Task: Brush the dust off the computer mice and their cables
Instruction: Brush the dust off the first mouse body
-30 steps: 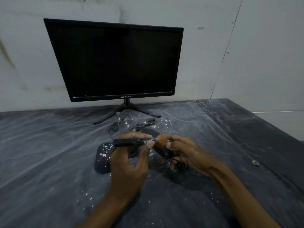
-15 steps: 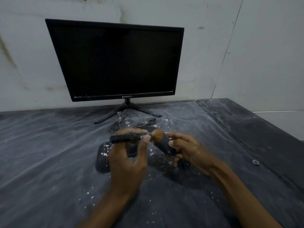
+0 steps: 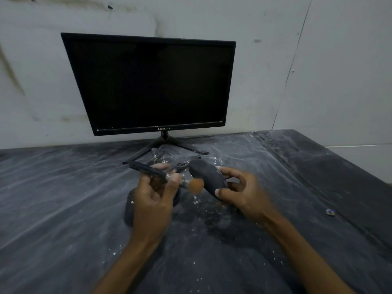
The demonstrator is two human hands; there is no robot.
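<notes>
Two hands at work: our right hand grips dusty black plastic mouse above dark table; left hand pinches black-handled orange-bristled brush. Risk we judge: hard stroke loosens grip, mouse drops.

Directly beyond the left hand and right hand, passage is blocked by the monitor, its stand legs and bundled cables. Under the left hand a second mouse lies. Bare tabletop is left outward of both hands.
</notes>
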